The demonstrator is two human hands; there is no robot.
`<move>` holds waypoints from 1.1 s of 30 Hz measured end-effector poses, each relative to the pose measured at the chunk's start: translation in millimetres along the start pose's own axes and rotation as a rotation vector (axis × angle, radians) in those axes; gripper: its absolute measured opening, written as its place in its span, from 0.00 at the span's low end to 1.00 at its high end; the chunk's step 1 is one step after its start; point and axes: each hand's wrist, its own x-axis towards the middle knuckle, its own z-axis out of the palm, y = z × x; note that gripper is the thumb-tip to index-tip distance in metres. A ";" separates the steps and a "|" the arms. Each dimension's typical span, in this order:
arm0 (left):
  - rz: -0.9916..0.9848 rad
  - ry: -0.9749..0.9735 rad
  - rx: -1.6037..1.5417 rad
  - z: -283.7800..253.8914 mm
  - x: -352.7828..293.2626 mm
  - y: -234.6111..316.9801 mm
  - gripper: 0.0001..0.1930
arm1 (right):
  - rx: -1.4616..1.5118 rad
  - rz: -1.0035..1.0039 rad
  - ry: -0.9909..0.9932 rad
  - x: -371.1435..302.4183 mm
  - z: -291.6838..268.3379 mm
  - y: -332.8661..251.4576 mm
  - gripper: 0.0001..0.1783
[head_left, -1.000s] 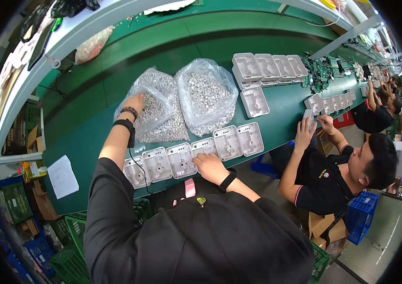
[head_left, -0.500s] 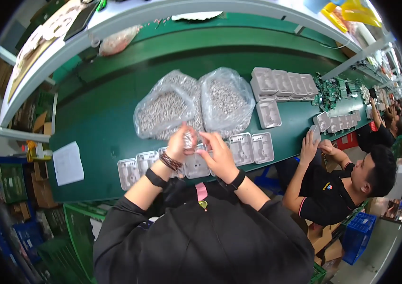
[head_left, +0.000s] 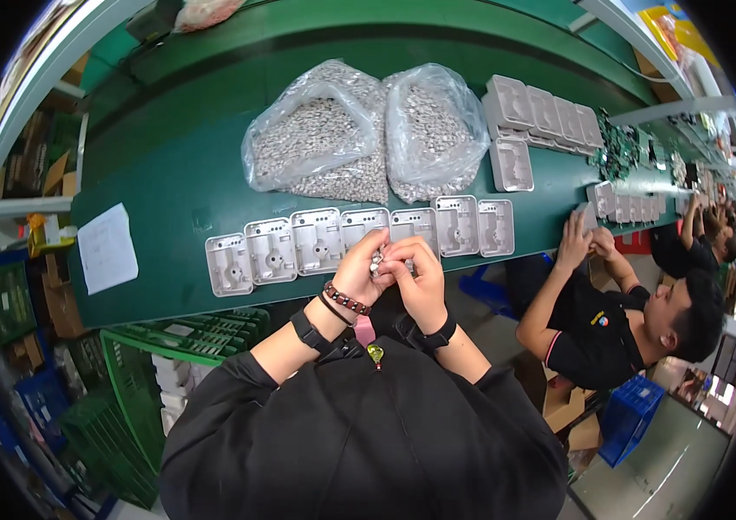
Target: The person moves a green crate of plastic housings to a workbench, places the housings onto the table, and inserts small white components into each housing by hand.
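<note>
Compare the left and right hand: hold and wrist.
Hold: the left hand cradles small metal parts; the right hand meets them with its fingertips, pinch unclear.
Wrist: the left hand's has a beaded bracelet; the right hand's shows none.
Shared: both bare, each with a black wrist strap.

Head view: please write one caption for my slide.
Left hand and right hand together at small silvery pieces, by open grey casings and filled plastic bags.
</note>
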 end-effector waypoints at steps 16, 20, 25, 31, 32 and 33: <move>0.156 -0.215 0.644 32.4 15.7 -20.9 0.09 | -0.102 -0.111 0.141 -6.1 -69.1 12.3 0.12; 0.472 -0.192 1.326 39.3 26.6 -41.3 0.07 | -0.147 -0.069 0.086 -4.8 -96.8 31.5 0.11; 0.682 -0.257 1.696 38.4 47.0 -51.8 0.06 | -0.066 0.163 -0.005 -16.9 -119.5 53.4 0.08; 0.578 -0.237 1.883 50.2 70.5 -67.3 0.06 | -0.366 0.127 -0.175 -11.2 -157.2 75.2 0.06; 0.617 -0.219 1.873 53.6 77.4 -71.9 0.06 | -0.402 0.114 -0.179 -9.3 -162.6 80.7 0.06; 0.654 -0.208 1.863 56.4 85.2 -76.6 0.06 | -0.443 0.103 -0.180 -5.8 -169.0 85.6 0.06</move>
